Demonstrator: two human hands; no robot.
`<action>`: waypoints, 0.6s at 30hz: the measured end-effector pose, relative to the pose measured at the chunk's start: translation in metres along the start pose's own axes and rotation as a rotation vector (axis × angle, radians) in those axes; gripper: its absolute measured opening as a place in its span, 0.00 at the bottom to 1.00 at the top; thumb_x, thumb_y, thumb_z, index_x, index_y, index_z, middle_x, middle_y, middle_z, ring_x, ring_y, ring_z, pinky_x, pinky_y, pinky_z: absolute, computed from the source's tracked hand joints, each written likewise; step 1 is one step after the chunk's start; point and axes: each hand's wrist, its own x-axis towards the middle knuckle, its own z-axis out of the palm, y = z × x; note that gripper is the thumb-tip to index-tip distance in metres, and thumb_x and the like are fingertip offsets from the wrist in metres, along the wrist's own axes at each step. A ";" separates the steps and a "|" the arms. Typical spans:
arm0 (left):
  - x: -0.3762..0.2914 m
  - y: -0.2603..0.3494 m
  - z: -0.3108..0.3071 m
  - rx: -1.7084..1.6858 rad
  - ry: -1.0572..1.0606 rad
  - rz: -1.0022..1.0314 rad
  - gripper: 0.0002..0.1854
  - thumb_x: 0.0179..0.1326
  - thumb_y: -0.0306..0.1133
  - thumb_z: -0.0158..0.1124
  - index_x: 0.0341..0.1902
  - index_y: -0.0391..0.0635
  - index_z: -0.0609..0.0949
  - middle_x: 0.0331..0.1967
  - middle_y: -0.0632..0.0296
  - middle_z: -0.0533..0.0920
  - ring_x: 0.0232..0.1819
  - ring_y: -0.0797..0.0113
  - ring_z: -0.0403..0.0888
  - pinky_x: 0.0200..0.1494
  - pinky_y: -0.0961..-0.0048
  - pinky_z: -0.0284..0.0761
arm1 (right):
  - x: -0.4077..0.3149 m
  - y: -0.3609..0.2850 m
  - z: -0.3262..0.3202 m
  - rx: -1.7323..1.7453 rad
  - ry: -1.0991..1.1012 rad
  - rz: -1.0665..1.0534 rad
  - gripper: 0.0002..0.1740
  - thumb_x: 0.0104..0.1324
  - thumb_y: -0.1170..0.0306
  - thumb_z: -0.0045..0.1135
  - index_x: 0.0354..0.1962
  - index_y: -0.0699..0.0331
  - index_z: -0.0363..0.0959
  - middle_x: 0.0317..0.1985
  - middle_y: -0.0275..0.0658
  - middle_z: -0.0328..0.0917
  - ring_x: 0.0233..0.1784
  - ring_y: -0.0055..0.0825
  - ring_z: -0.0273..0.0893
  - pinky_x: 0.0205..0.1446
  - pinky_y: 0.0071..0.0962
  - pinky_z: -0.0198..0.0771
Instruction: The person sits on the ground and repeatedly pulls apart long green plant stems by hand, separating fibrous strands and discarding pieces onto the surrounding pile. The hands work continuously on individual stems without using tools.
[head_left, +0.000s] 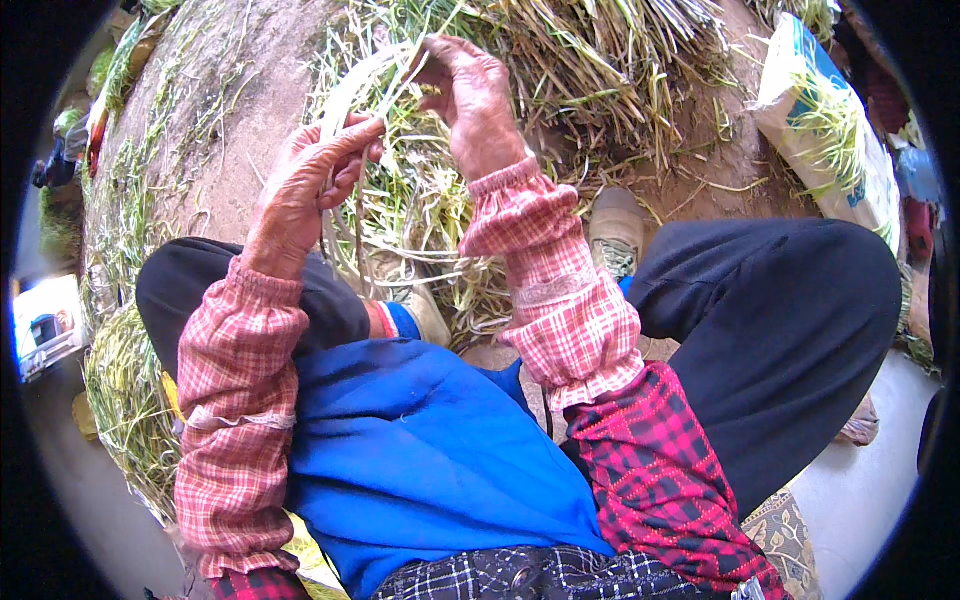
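My left hand (322, 161) is closed on a few long, thin plant stems (360, 71), pale green to white, pinched between thumb and fingers. The stems arch up towards my right hand (469, 94), and their lower ends hang below my left hand. My right hand is raised beside them, its fingertips at the stems' upper part; whether they grip the stems cannot be told. Beneath both hands lies a loose heap of pale green stems and leaves (420, 180). Checked sleeve covers are on both forearms.
A pile of brownish-green stalks (600, 67) lies ahead. At the right stands a white and blue sack (825, 135) with shreds on it. More grassy stems (135, 397) are heaped at the left, beside my knee. My shoes (616, 229) are on the brown ground close to the heap.
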 end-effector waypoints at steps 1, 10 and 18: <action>0.001 -0.002 0.000 0.026 -0.009 -0.004 0.08 0.56 0.32 0.61 0.37 0.42 0.77 0.22 0.71 0.78 0.12 0.91 0.62 0.09 0.93 0.49 | 0.003 0.000 -0.006 0.029 0.031 0.017 0.06 0.61 0.68 0.53 0.34 0.60 0.73 0.27 0.33 0.79 0.27 0.20 0.78 0.22 0.15 0.64; 0.003 -0.008 0.001 0.135 -0.030 -0.029 0.08 0.55 0.34 0.62 0.34 0.43 0.78 0.21 0.70 0.78 0.11 0.92 0.57 0.10 0.91 0.46 | 0.058 0.000 -0.084 0.585 0.078 0.083 0.08 0.63 0.67 0.49 0.30 0.61 0.74 0.29 0.37 0.79 0.36 0.28 0.77 0.28 0.23 0.67; 0.005 -0.014 -0.004 0.214 -0.029 -0.009 0.11 0.57 0.36 0.61 0.40 0.44 0.79 0.25 0.72 0.80 0.12 0.94 0.60 0.10 0.93 0.47 | 0.060 -0.008 -0.096 0.527 -0.125 0.107 0.09 0.66 0.65 0.42 0.32 0.59 0.68 0.15 0.25 0.55 0.16 0.17 0.54 0.17 0.18 0.51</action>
